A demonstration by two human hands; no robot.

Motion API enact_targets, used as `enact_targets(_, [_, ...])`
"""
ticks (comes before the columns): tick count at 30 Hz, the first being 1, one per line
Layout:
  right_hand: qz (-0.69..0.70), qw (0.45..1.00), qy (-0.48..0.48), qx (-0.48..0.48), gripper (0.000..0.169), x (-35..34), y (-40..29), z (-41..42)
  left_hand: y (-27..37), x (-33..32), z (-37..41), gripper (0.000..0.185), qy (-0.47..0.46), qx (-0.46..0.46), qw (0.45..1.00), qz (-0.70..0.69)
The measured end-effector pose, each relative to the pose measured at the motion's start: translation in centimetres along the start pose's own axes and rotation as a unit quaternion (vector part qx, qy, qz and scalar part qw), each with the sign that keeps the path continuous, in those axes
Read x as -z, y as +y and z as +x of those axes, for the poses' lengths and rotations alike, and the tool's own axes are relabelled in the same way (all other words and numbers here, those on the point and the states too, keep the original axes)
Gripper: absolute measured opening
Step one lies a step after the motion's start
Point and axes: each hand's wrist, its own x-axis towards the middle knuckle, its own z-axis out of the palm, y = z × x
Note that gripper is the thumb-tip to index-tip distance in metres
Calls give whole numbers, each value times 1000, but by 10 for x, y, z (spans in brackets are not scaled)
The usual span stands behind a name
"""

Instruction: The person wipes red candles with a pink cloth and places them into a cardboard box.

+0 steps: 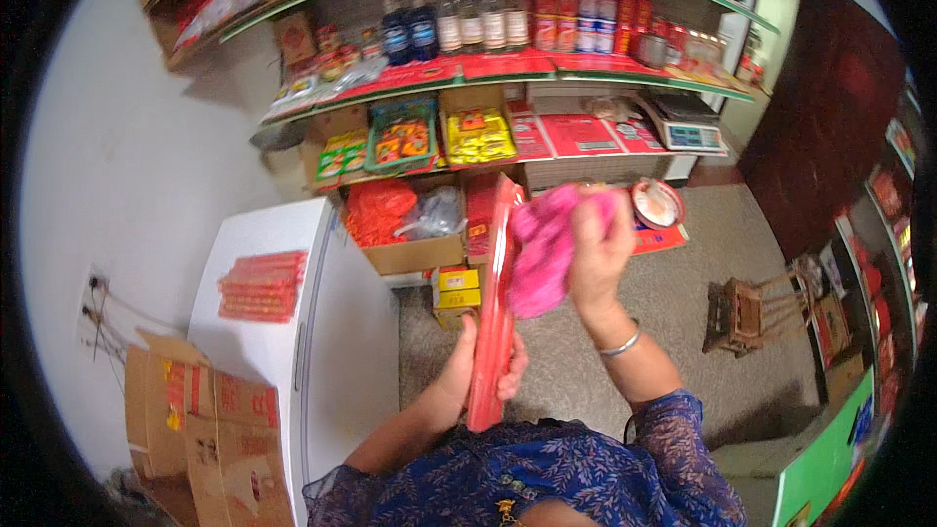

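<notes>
Gripped near its lower end, a long, narrow red package (492, 337) in shiny clear wrap stands nearly upright in my left hand (468, 366). My right hand (602, 256), with a bangle at the wrist, holds a bright pink cloth (542, 256) against or very near the package's upper right side; blur hides the exact contact. Several similar red packages (262, 287) lie side by side on top of a white cabinet or freezer (274, 227) at the left.
Shelves ahead hold bottles (468, 18), snack packets (479, 135) and a weighing scale (684, 124). Below are a cardboard box (417, 256) of plastic bags, yellow boxes (457, 289) and a basin (659, 205). A wooden chair (747, 315) stands right; an open carton (238, 454) sits lower left.
</notes>
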Motion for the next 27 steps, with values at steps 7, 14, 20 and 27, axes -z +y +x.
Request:
enact_targets(7, [-200, 956, -192, 101, 35, 54, 4, -66, -47, 15, 31, 88, -88, 91, 989, 76])
enact_targets(14, [-358, 883, -300, 48, 58, 98, -29, -90, -73, 13, 54, 53, -16, 101, 981, 167])
enact_targets(20, [-335, 890, -308, 46, 48, 126, -45, -134, -82, 3, 44, 43, -54, 56, 963, 259])
enact_targets(27, [-427, 833, -288, 201, 42, 136, -56, -113, -90, -12, 69, 55, -74, 97, 986, 115])
